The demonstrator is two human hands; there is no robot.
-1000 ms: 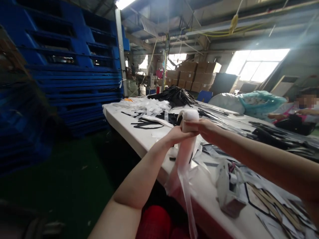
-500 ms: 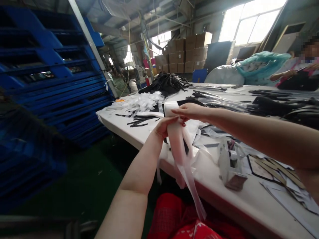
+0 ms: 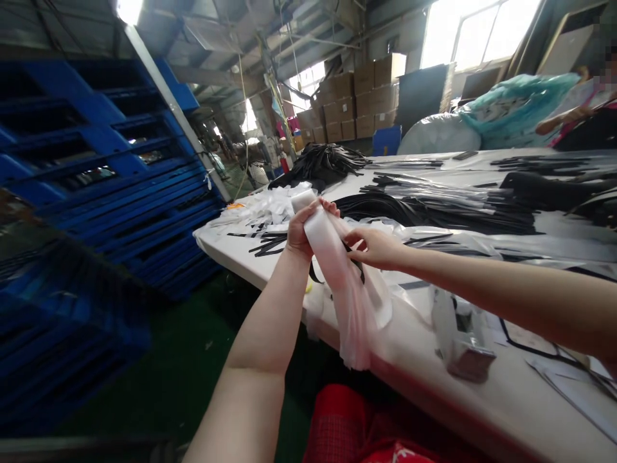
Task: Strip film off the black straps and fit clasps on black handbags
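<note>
My left hand (image 3: 303,226) is closed round the top of a bundle of thin white translucent strips (image 3: 343,278), held up over the near edge of the white table (image 3: 482,411). The bundle hangs down and folds over in front of the table edge. My right hand (image 3: 375,247) pinches the strips a little lower, to the right of the left hand, with fingers together on the material.
Heaps of black strips (image 3: 434,209) and white scraps (image 3: 270,206) cover the table. A small tape dispenser (image 3: 463,337) stands near my right forearm. Stacked blue pallets (image 3: 106,186) fill the left. Another person (image 3: 588,106) works at the far right. Cardboard boxes (image 3: 361,96) stand behind.
My left hand has moved up to grip the top of the strips. My right hand has slid down from the top to a lower point. The hanging tail is now gathered shorter.
</note>
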